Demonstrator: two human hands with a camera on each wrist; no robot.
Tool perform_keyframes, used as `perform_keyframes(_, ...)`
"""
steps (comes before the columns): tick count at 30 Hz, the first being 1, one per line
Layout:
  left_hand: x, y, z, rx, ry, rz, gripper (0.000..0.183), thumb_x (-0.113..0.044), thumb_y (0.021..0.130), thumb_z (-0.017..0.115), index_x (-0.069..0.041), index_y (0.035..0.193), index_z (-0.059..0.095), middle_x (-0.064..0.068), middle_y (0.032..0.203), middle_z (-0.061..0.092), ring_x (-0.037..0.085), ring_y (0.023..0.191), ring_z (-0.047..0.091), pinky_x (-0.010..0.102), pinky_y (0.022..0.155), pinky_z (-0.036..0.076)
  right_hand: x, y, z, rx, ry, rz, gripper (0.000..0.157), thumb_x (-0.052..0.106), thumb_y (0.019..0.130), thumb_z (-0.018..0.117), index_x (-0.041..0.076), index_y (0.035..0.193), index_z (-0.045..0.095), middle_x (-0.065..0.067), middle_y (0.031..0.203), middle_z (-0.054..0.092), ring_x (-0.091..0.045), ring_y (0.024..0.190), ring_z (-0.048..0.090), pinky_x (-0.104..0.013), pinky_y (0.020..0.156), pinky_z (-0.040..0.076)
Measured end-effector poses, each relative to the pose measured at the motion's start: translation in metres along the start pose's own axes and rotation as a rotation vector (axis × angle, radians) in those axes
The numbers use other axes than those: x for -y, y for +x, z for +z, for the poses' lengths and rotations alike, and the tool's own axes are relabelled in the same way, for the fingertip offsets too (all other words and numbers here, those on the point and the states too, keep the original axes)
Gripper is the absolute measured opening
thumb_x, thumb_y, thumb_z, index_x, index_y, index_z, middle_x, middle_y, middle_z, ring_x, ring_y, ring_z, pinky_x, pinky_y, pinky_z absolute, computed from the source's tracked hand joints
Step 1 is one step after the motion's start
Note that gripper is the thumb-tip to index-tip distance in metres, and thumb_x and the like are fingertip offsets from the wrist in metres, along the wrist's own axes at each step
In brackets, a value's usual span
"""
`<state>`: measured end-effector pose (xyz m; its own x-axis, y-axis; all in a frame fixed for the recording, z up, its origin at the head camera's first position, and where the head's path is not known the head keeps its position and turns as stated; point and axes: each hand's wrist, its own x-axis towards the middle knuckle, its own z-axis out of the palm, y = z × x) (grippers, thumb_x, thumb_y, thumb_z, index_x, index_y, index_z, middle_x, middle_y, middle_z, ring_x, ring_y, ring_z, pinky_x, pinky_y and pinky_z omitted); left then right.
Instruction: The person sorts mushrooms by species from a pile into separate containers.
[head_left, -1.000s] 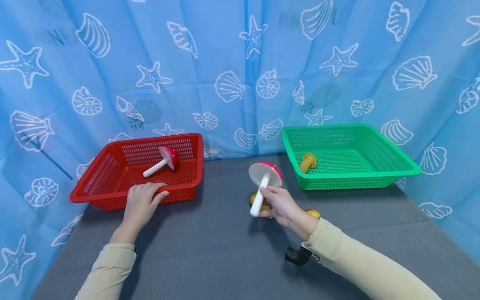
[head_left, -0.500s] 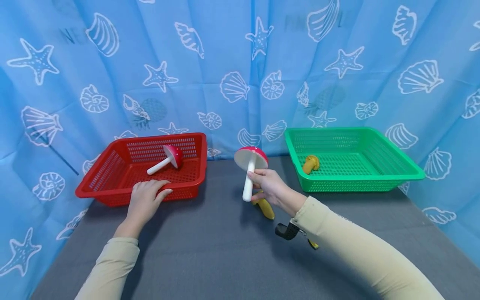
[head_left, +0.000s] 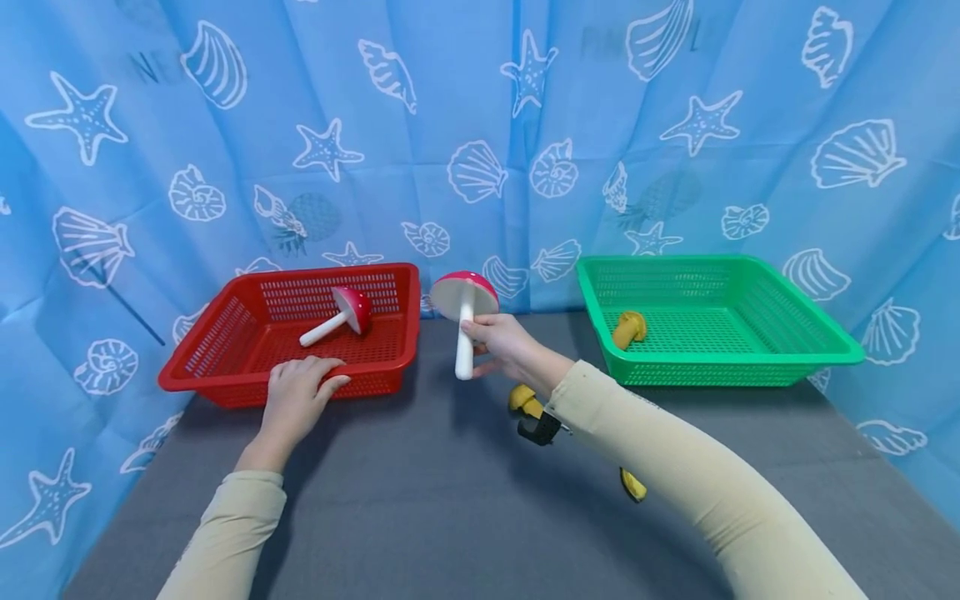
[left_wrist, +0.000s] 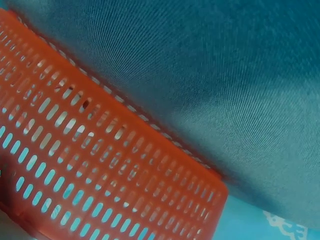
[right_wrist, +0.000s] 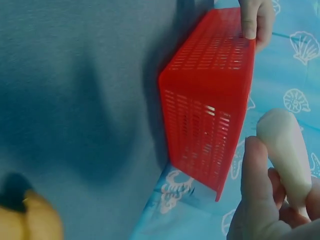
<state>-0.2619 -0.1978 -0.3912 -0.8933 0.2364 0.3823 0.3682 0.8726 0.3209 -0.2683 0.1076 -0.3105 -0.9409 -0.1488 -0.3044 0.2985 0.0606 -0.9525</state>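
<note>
My left hand grips the front rim of the red basket, thumb outside. Inside that basket lies a toy mushroom with a red, white-spotted cap and white stem. Above the table, between the two baskets, my right hand pinches the white stem of a second red-capped mushroom, cap up, a short way right of the red basket. In the right wrist view the stem shows between thumb and fingers. The left wrist view shows the slotted wall of the red basket.
A green basket stands at the right, holding a brown-yellow mushroom. Another yellow mushroom lies on the grey table beneath my right wrist. A small yellow piece shows beside the right sleeve. A blue curtain hangs behind.
My right hand has carried the red-capped mushroom left and up, toward the red basket, uncovering the yellow mushroom on the table. The left hand stays on the basket rim.
</note>
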Motion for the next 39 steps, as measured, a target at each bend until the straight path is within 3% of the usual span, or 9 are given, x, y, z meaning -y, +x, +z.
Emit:
perform_keyframes(16, 0.003, -0.001, 0.005, -0.036, 0.007, 0.014, 0.04, -0.026, 0.09, 0.071, -0.005, 0.123, 0.063, 0.018, 0.112, 0.063, 0.038, 0.105, 0.052, 0.06, 0.098, 0.03, 0.015, 0.036, 0.044, 0.092, 0.022, 0.011, 0.041, 0.021, 0.101, 0.054, 0.002, 0.138, 0.051, -0.015, 0.126, 0.055, -0.026, 0.096, 0.056, -0.035, 0.064, 0.055)
perform_keyframes(28, 0.003, 0.0, 0.004, -0.049, 0.01, 0.025, 0.037, -0.025, 0.09, 0.07, -0.005, 0.12, 0.064, 0.017, 0.109, 0.063, 0.037, 0.103, 0.053, 0.06, 0.098, 0.03, 0.021, 0.059, 0.069, 0.082, -0.002, -0.026, 0.043, 0.022, 0.1, 0.056, 0.004, 0.139, 0.051, -0.014, 0.125, 0.053, -0.026, 0.098, 0.051, -0.031, 0.056, 0.053)
perform_keyframes(33, 0.004, 0.001, 0.005, -0.047, 0.023, 0.025, 0.036, -0.025, 0.09, 0.07, -0.005, 0.12, 0.064, 0.018, 0.109, 0.063, 0.038, 0.104, 0.052, 0.061, 0.099, 0.029, 0.023, 0.067, 0.078, 0.038, -0.05, -0.055, 0.041, 0.023, 0.099, 0.059, 0.003, 0.134, 0.055, -0.013, 0.117, 0.056, -0.023, 0.091, 0.052, -0.036, 0.067, 0.056)
perform_keyframes(39, 0.005, 0.001, 0.006, -0.044, 0.022, 0.009, 0.042, -0.028, 0.088, 0.072, -0.005, 0.123, 0.063, 0.017, 0.114, 0.062, 0.037, 0.106, 0.053, 0.06, 0.1, 0.029, 0.02, 0.075, 0.093, -0.003, -0.098, -0.11, 0.036, 0.022, 0.097, 0.062, 0.0, 0.126, 0.061, -0.01, 0.112, 0.057, -0.023, 0.097, 0.055, -0.046, 0.082, 0.056)
